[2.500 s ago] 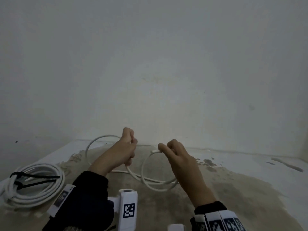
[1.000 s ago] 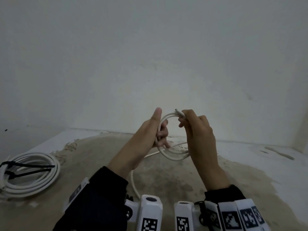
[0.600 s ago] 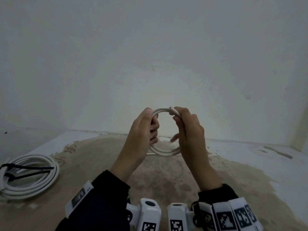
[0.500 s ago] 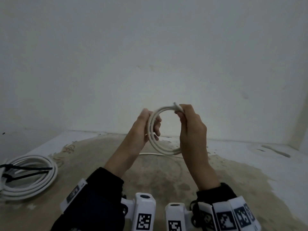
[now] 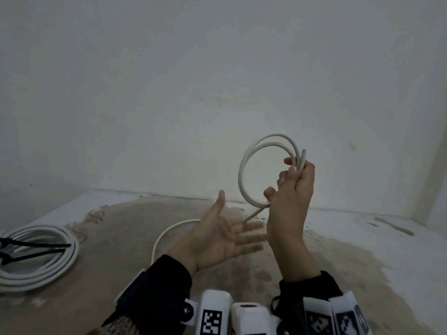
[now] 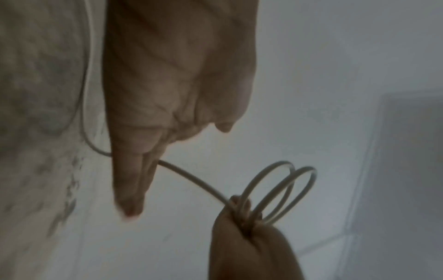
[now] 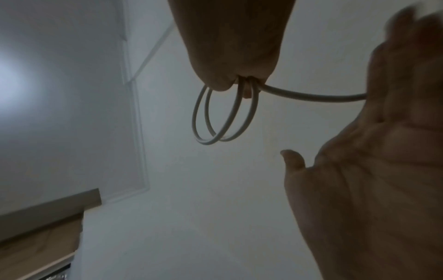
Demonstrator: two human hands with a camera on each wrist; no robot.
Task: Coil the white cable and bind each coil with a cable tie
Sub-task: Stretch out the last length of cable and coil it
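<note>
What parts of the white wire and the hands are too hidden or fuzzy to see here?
- Head view: the left hand has blurred fingers, and it covers the loose white cable passing behind it.
- Head view: the tied coil is cut off by the left edge.
- Right wrist view: the right hand hides the cable's cut end inside its grip.
- Nowhere: a loose cable tie.

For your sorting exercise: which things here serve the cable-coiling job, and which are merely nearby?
Job in hand:
- white cable, loops gripped by the right hand
- left hand, open beneath the trailing cable

Lying about:
- finished coil with black ties
- stained floor
</note>
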